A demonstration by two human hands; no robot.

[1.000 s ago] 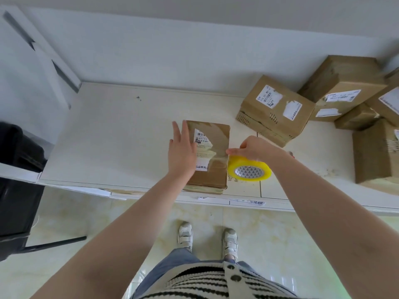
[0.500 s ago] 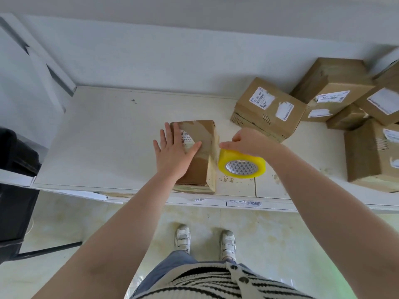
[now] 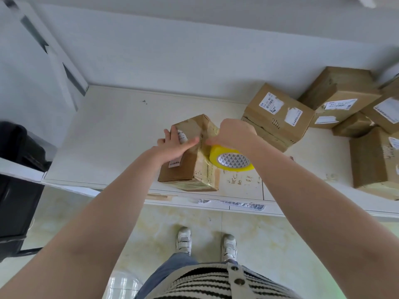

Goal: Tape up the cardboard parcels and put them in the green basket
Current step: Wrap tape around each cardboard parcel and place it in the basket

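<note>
The creased cardboard parcel (image 3: 190,156), tilted up since before, is pressed by the flat left hand (image 3: 174,145); the right hand (image 3: 235,134) grips the glossy yellow tape roll (image 3: 232,160).

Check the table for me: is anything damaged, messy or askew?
Yes. Brownish scuff marks stain the white tabletop beside the brown cardboard parcel being taped, crumpled tape scraps cling to the table's front edge, and the cardboard boxes piled at right sit askew.
</note>
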